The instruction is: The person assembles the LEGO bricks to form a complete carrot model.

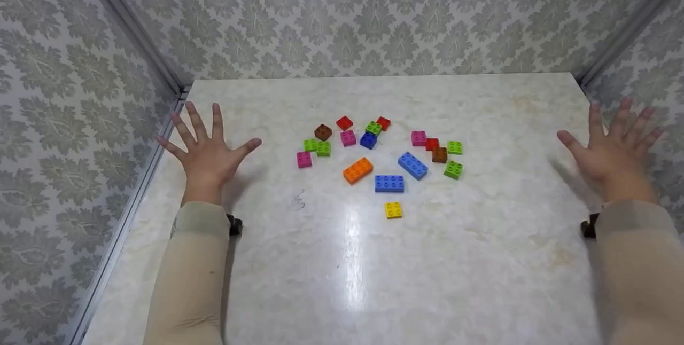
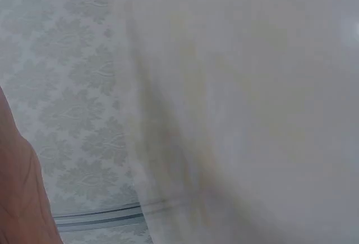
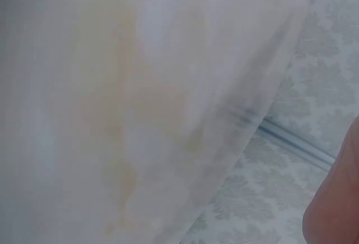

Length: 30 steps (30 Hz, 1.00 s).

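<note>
My left hand (image 1: 206,158) is held over the left side of the table with its fingers spread wide, holding nothing. On the far right, my right hand (image 1: 614,153) has its fingers spread too and holds nothing. Between them, well away from both, toy building bricks lie scattered: an orange brick (image 1: 358,170), two long blue bricks (image 1: 389,183), a yellow brick (image 1: 393,210), and several small pink, green, red and brown ones. A dark blue brick (image 1: 368,140) touches a green brick (image 1: 373,127) behind it. Each wrist view shows only a hand's edge.
The pale marbled table (image 1: 299,275) carries a small scribble (image 1: 299,200) left of the orange brick. Patterned walls (image 1: 347,19) close in the back and both sides. Dark wrist cameras show beside both sleeves.
</note>
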Each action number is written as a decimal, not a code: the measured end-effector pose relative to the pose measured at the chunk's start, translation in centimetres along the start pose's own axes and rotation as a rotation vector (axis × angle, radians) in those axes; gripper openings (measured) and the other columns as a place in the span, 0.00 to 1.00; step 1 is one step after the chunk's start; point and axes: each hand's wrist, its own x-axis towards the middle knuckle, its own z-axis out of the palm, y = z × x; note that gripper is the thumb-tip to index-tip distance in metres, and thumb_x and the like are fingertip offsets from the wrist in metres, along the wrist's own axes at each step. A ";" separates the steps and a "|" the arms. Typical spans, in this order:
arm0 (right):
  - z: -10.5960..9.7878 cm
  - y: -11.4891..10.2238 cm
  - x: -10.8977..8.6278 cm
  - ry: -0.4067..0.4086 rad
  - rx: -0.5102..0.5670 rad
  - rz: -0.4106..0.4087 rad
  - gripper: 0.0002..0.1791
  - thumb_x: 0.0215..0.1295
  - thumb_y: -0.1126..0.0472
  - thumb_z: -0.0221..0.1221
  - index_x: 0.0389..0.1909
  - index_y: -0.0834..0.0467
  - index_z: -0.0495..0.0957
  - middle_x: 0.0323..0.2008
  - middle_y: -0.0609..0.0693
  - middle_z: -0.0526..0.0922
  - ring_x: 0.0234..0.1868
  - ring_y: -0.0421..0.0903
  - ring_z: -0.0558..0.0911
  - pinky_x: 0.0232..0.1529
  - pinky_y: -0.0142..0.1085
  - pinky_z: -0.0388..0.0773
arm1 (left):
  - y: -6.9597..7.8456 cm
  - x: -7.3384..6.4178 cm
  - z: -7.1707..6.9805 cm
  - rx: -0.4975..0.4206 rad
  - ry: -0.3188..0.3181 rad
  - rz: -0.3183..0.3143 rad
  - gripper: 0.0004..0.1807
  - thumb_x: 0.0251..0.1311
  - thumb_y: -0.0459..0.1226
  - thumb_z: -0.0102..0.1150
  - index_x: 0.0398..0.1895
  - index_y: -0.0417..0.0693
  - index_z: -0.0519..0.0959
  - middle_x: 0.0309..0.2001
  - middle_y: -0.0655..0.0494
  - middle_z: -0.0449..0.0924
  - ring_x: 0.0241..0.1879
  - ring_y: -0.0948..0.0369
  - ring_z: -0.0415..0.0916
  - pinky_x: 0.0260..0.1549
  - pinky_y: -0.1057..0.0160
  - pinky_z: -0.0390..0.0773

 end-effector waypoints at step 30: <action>2.6 -16.7 -1.9 0.364 0.285 -0.326 0.57 0.81 0.20 0.47 0.95 0.46 0.37 0.93 0.60 0.25 0.92 0.70 0.30 0.88 0.76 0.38 | 9.8 -2.2 2.5 -0.431 0.366 0.193 0.69 0.55 0.83 0.62 0.94 0.59 0.56 0.92 0.44 0.52 0.88 0.38 0.57 0.82 0.27 0.64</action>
